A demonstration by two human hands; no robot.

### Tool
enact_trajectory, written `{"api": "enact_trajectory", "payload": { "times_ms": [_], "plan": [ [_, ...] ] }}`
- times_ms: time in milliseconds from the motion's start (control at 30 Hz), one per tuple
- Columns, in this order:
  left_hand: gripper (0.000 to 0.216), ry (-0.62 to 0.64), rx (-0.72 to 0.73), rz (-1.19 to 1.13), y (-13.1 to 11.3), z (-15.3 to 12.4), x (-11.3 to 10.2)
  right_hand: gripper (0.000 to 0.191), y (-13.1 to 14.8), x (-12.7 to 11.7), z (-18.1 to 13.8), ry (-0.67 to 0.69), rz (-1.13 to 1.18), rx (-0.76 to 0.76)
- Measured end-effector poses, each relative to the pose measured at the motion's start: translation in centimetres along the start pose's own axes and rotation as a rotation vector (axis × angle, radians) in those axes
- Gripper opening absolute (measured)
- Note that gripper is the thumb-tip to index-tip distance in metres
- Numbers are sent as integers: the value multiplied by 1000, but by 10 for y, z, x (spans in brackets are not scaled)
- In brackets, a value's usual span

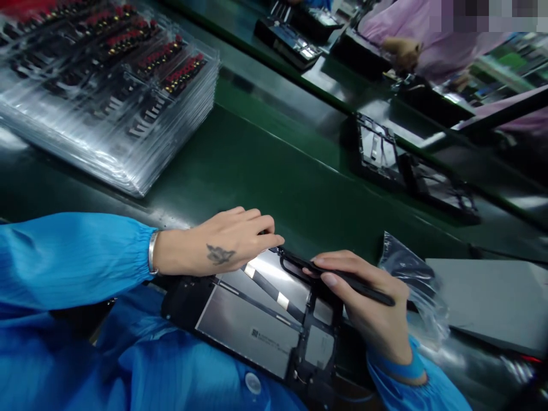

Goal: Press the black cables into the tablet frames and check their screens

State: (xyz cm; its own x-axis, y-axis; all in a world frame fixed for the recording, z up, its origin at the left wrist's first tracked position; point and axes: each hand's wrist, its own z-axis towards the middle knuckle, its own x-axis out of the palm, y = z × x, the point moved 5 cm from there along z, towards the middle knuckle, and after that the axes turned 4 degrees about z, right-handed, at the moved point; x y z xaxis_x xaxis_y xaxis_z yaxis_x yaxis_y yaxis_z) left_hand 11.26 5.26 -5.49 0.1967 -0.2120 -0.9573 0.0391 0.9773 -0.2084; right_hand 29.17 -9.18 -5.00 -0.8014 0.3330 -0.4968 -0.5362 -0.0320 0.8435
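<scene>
An opened tablet-like device [252, 337] lies tilted before me, close against my blue smock. Its inside shows silvery plates, a labelled silver panel and a dark flat cable with light ends [263, 285]. My left hand [231, 240] reaches across its far edge with fingers curled over the rim; the thumb is hidden. In my right hand [368, 291] a slim black stick-like tool [363, 288] is pinched between thumb and fingers. That tool's front end points along the device's far edge, near a thin black loop of cable [286, 264], and its tip cannot be made out.
Stacked clear plastic trays [171, 131] with small red and black parts stand at left. A clear plastic bag [413, 279] and a grey flat box [488, 297] lie at right. Beyond the green bench [274, 165], more opened devices [379, 151] sit near a co-worker in pink [436, 40].
</scene>
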Motion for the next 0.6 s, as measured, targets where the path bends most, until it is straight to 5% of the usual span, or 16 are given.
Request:
{"api": "enact_trajectory", "payload": {
  "times_ms": [300,600],
  "plan": [
    [38,66,-63,-217,-3,14,-5,7,-4,-3,3,-119,180,79],
    [34,66,-111,-177,-3,19,-16,10,-3,-7,9,-186,289,79]
  ]
}}
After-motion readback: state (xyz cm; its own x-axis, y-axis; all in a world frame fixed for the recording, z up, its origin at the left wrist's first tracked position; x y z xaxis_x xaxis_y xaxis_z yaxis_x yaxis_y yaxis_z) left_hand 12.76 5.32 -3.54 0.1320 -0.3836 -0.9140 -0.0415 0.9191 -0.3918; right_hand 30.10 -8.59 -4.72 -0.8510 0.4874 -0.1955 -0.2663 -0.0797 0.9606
